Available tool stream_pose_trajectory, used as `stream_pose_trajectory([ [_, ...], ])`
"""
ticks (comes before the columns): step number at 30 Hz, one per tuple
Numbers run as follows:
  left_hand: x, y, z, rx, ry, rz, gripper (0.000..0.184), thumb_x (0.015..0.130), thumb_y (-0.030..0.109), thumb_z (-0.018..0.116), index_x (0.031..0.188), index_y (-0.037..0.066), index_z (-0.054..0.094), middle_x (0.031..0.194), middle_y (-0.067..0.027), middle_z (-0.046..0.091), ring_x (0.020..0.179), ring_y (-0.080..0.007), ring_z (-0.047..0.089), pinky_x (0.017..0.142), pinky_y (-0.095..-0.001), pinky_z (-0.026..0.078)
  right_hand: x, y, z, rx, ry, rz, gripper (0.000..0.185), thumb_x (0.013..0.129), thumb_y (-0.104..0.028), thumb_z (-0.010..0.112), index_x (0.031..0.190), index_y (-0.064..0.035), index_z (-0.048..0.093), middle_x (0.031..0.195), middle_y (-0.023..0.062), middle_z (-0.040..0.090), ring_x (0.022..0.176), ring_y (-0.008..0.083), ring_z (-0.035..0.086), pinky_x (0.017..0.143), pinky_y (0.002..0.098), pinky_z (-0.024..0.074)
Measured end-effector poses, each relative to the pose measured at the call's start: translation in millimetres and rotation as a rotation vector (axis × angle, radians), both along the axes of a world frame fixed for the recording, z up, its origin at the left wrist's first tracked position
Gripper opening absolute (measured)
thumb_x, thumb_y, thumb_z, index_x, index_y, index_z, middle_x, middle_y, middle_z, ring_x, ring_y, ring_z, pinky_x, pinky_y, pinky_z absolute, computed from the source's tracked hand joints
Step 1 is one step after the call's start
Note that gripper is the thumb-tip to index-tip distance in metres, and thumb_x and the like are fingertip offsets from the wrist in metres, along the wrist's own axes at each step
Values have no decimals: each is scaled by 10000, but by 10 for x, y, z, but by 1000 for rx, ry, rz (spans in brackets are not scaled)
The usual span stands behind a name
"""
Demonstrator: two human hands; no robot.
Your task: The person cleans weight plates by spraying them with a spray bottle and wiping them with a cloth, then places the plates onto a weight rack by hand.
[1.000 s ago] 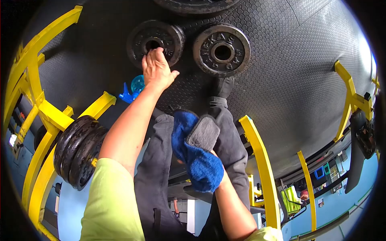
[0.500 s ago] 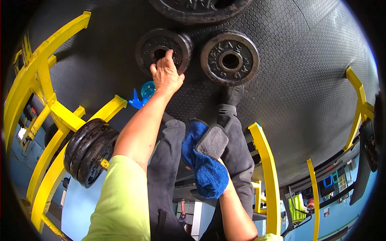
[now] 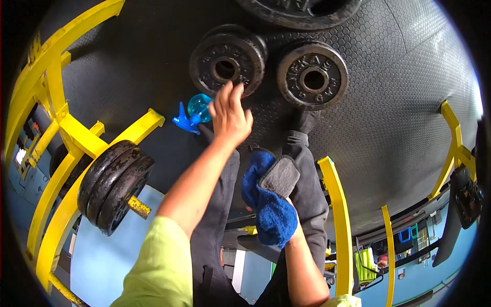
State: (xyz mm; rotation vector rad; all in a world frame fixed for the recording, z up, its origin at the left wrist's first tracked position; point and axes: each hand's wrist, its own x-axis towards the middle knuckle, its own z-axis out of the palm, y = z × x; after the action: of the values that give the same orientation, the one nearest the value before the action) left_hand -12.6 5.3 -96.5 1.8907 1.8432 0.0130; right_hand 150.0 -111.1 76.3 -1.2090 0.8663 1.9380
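Observation:
My left hand [image 3: 230,116] is open, with fingers stretched toward the near rim of a stack of black weight plates [image 3: 208,61]. Its fingertips overlap that rim in the picture; whether they touch it I cannot tell. Beside this hand is a spray bottle [image 3: 199,106] with a blue trigger head and blue-green body. My right hand, mostly covered, is closed around a blue towel [image 3: 273,217] and a grey fabric pad [image 3: 280,177] over my leg. Another weight plate [image 3: 333,77] with raised lettering lies right of the stack.
A larger plate [image 3: 302,14] lies at the top edge on the black rubber floor [image 3: 388,117]. Yellow rack frames [image 3: 82,134] stand left, with several black plates [image 3: 105,187] on a peg. Another yellow post [image 3: 338,220] rises near my right leg.
My left hand has drawn back from the middle of the stacked plate to its near rim. The view has shifted slightly; my right hand keeps the towel and pad.

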Motion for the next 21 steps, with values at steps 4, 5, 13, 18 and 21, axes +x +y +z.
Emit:
stream_pose_trajectory([
  [4,-491,-983,585,-342,-90,373,808,640,195,816,1313,35,401,1265,-201,482,1176,-378,471,1000,-455,386,66,-103,-72,137,-61,228,460,920,-103,540,1353,0,423,1225,182,579,1021,336,626,890,441,531],
  [5,-703,-1322,547,-358,-24,557,796,625,184,836,1288,28,424,1221,-197,511,1126,-351,516,959,-422,442,81,-115,-92,85,-32,182,455,922,-104,536,1350,1,426,1227,183,576,1025,334,624,905,450,522],
  [13,-1485,-840,87,-421,-108,517,1171,550,215,888,1475,58,187,1384,-262,362,1284,-422,362,1072,-467,350,338,1179,-474,454,-817,469,327,833,-68,650,1149,-4,590,966,83,667,839,178,639,756,296,525],
  [18,-1477,-347,-291,76,-284,324,1146,545,252,897,1459,75,228,1370,-276,378,1269,-426,399,1028,-461,405,639,2013,-1691,755,-1509,1510,427,838,-222,598,1193,3,524,1093,187,594,995,282,586,862,395,473],
  [21,-1444,-255,-366,171,-283,196,955,584,235,879,1368,73,357,1300,-252,469,1195,-419,481,1002,-446,433,258,1939,-2263,496,-2025,1829,786,821,-413,513,1462,-38,256,1388,348,293,1288,434,324,1094,471,259],
])
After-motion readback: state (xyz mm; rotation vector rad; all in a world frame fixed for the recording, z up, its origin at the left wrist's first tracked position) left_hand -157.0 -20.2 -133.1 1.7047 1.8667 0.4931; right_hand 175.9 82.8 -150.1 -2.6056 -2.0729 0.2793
